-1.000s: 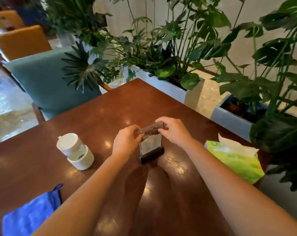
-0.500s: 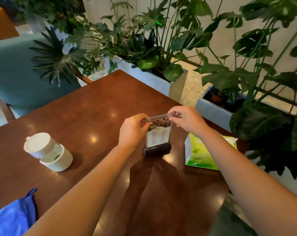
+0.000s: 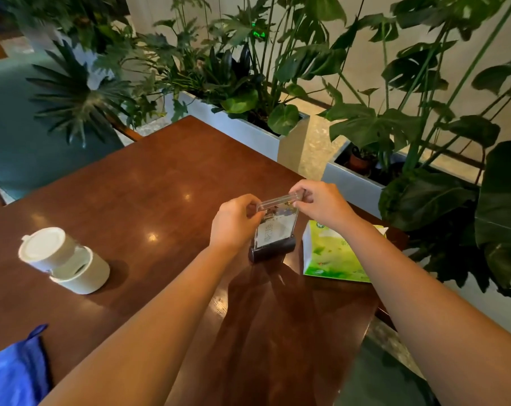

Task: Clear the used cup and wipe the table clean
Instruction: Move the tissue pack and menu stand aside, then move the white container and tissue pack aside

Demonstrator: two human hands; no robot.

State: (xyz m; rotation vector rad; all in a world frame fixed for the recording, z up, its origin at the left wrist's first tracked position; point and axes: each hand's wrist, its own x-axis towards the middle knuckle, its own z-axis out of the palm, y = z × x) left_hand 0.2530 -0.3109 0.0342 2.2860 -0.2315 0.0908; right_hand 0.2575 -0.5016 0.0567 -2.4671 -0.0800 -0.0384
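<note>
White lidded cup (image 3: pixel 63 260) lies tipped on brown table (image 3: pixel 148 183).

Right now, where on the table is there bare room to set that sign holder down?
Bare wood spans the brown wooden table between the white lidded paper cup and the clear acrylic sign holder. It is crowded by the green tissue pack and near the blue cloth.

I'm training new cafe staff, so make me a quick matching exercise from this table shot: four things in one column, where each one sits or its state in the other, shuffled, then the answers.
Column one:
1. white cup
2. blue cloth
3. acrylic sign stand
4. green tissue pack

Column two:
A. near left corner of the table
B. pinched at its top edge by the left hand and right hand
C. lidded, on the table's left side
D. by the table's right edge, just right of the stand

Pairs: 1-C, 2-A, 3-B, 4-D
</note>
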